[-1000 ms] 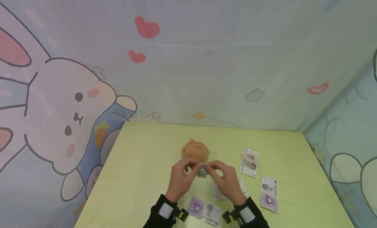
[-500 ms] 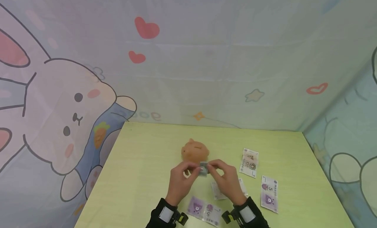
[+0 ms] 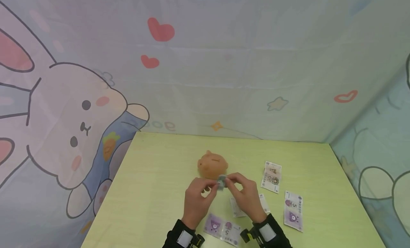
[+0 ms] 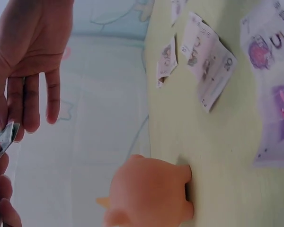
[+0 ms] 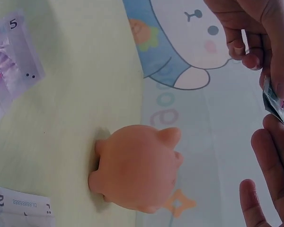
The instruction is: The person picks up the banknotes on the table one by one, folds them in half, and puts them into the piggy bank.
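A small greenish folded banknote (image 3: 221, 183) is held up between both hands, just in front of an orange piggy bank (image 3: 213, 165) with a slot line on top. My left hand (image 3: 196, 201) pinches the note's left side between thumb and fingers. On its right side, my right hand (image 3: 248, 197) pinches it the same way. The right wrist view shows the folded banknote (image 5: 273, 100) with several layers and part of a printed face. Fingers of both hands cover much of it. The piggy bank (image 4: 149, 191) stands on the table, apart from the hands.
Purple 5 notes lie on the yellow-green table (image 3: 160, 169): one creased note (image 3: 222, 229) between the forearms, another note (image 3: 293, 211) at right. A brownish 20 note (image 3: 271, 177) lies farther back. Another note (image 3: 237, 208) is partly under the right hand. Printed cloth (image 3: 224, 70) hangs behind.
The folded banknote has tilted and risen slightly in the view, now looking narrower. My left hand has shifted slightly, while the right hand has hardly moved. The piggy bank and table notes stay put.
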{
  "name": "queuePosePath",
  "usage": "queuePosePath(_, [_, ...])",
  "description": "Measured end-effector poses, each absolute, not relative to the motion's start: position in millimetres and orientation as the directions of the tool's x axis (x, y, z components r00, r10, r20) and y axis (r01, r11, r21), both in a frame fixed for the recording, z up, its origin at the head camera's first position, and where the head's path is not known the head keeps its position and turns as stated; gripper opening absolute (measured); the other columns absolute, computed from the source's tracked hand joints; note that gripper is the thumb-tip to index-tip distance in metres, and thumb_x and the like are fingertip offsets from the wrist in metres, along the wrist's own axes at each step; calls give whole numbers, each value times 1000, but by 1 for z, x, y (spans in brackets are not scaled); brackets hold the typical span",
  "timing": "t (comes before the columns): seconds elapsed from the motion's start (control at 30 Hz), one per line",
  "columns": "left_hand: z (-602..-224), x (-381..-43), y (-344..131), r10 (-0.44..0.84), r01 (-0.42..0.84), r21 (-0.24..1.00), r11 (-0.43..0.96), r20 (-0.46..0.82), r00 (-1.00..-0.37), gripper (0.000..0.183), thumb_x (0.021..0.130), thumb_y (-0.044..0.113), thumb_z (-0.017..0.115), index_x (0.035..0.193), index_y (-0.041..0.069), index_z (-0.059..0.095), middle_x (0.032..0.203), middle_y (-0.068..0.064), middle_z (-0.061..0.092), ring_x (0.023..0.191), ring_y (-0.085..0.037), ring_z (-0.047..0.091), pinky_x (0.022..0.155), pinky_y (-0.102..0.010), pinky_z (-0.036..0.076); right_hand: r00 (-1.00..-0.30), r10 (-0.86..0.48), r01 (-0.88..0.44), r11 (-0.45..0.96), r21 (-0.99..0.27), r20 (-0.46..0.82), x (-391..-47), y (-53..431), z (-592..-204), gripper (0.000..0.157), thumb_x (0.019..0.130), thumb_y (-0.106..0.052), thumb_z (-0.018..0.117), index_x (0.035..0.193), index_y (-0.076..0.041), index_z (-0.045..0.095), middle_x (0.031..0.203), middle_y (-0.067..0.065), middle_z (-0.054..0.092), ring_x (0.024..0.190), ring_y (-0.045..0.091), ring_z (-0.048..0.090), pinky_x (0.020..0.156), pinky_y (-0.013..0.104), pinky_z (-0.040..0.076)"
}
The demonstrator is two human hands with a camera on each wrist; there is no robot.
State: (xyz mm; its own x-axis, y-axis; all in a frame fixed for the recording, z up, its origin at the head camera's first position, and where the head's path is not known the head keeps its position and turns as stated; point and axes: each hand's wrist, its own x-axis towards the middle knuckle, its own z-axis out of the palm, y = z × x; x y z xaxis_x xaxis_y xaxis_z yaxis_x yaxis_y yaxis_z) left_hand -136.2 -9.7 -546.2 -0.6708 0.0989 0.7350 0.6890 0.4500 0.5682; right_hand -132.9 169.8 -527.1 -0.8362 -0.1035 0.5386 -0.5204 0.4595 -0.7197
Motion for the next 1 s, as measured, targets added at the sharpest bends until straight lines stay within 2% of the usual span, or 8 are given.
queuePosePath(0.1, [-545,-136,-9,125,714,460,528,789,-601,14,82,10,74,94,17,72,87,9,67,74,-5,57,67,-15,45,-835,-101,-518,475,-711,541,-133,170,-527,8,94,-15,64,99,-18,68,90,-7,72,80,6,68,74,29,54])
queuePosePath(0.23, [-542,-135,-6,209,719,254,646,848,-487,13,81,10,72,93,14,72,85,7,67,74,-8,58,65,-20,46,-831,-98,-521,485,-702,548,-133,170,-528,7,94,-15,63,99,-18,68,88,-8,71,81,7,68,76,28,54])
queuePosePath(0.4, [-538,-134,-4,311,691,71,719,856,-412,11,86,10,64,93,13,71,80,4,64,71,-11,57,59,-23,41,-824,-91,-529,478,-701,560,-134,170,-528,8,94,-14,64,99,-16,67,88,-6,71,81,7,68,77,22,53])
queuePosePath(0.53, [-536,-132,-2,374,672,4,741,828,-417,17,91,9,54,95,11,70,80,4,62,71,-12,56,60,-24,40,-816,-98,-543,465,-699,569,-133,169,-528,9,93,-12,63,100,-16,68,87,-6,72,80,8,68,77,21,52])
queuePosePath(0.67, [-533,-129,1,437,637,-55,769,773,-461,28,99,9,42,97,9,70,81,3,60,73,-13,54,62,-25,39,-812,-112,-548,482,-683,573,-132,169,-527,10,94,-12,63,102,-15,68,90,-5,72,83,10,69,79,23,53])
queuePosePath(0.77, [-530,-127,3,457,616,-88,783,754,-472,31,100,11,39,95,9,70,81,2,59,73,-13,53,61,-25,38,-815,-117,-540,506,-673,567,-130,169,-526,10,94,-13,63,102,-15,68,93,-4,72,87,10,68,80,26,54])
queuePosePath(0.87, [-529,-125,3,457,608,-95,788,752,-475,27,97,12,43,95,9,70,80,2,59,73,-14,53,60,-25,38,-820,-122,-536,507,-675,559,-130,170,-526,10,94,-15,62,102,-15,69,95,-4,72,86,10,68,80,27,54])
queuePosePath(1.0, [-530,-125,3,421,624,-28,781,762,-493,19,87,9,56,98,11,72,80,4,61,72,-12,55,59,-24,37,-824,-127,-537,486,-690,551,-130,170,-526,10,94,-14,62,102,-13,69,94,-3,72,83,10,69,81,25,53])
